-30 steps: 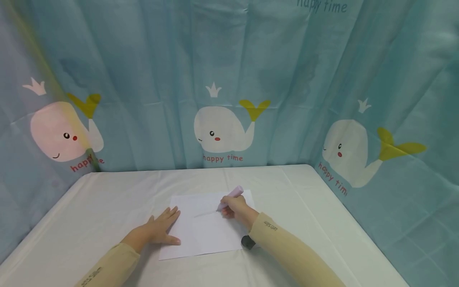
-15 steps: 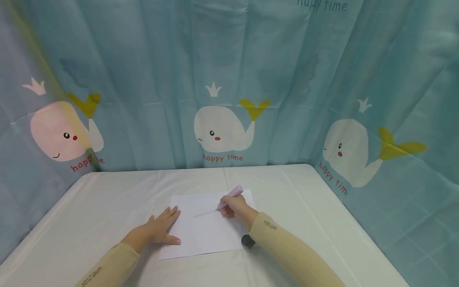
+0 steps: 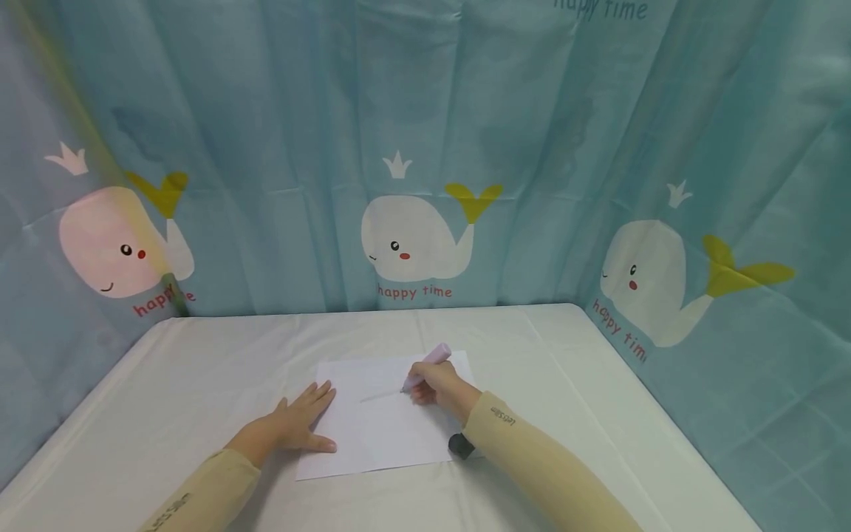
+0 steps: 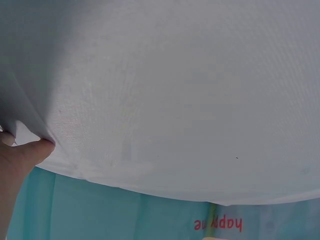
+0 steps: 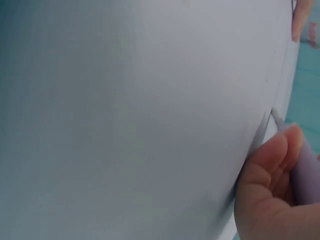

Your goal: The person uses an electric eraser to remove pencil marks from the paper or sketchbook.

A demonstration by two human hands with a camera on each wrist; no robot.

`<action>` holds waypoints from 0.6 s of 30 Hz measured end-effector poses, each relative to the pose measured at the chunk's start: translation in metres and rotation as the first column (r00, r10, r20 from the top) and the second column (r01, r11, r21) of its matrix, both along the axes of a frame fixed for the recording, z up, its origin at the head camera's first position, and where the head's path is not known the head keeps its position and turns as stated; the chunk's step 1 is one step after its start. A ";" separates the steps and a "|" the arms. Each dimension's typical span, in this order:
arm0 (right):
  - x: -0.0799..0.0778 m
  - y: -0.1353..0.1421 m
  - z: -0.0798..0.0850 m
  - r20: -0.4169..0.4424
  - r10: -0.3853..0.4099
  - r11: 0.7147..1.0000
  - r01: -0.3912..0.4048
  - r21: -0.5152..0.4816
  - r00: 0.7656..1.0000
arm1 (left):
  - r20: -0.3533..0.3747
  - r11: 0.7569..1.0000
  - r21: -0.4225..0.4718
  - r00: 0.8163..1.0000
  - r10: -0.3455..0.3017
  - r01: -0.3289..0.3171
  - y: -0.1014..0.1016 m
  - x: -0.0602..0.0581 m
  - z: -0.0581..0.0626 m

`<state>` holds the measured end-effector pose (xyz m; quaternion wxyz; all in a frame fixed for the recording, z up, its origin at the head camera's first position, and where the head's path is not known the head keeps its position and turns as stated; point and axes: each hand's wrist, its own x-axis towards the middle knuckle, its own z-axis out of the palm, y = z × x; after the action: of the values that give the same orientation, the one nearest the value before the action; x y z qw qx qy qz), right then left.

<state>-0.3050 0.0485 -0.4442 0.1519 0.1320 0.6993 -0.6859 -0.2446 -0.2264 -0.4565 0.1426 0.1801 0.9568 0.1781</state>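
A sheet of white paper (image 3: 379, 436) lies on the white-covered table. My left hand (image 3: 295, 421) rests palm down over the paper's left edge, fingers and thumb spread. In the left wrist view only part of that hand (image 4: 22, 155) shows, at the left edge. My right hand (image 3: 432, 382) pinches a pale purple marker (image 3: 439, 353) over the upper right of the paper. The marker leans right, its tip down at the sheet, and a faint thin grey line extends left from the tip. The right wrist view shows fingers (image 5: 270, 165) curled round the marker (image 5: 306, 175).
A small black object (image 3: 460, 446) shows beside the right sleeve at the paper's lower right corner. Blue curtains (image 3: 299, 148) with printed whales hang behind and beside the white table (image 3: 532, 369).
Nearly nothing moves: both hands and the marker keep their places on the paper, and the whole view shifts only very slightly.
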 end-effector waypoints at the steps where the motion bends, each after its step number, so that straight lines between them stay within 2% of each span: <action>1: 0.000 0.000 0.000 -0.005 -0.007 1.000 0.007 0.001 1.000 | 0.000 1.000 0.001 1.000 -0.001 0.001 0.000 0.000 0.000; 5: 0.000 0.000 0.000 -0.011 -0.021 1.000 0.021 0.009 1.000 | 0.003 1.000 0.000 1.000 -0.002 0.002 0.001 0.001 0.002; 18: 0.001 0.003 -0.001 0.014 0.037 0.999 -0.037 0.004 0.999 | 0.006 1.000 -0.014 1.000 0.000 0.000 0.001 0.000 0.003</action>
<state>-0.3042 0.0512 -0.4448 0.1691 0.1239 0.7019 -0.6807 -0.2450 -0.2258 -0.4540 0.1468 0.1786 0.9576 0.1722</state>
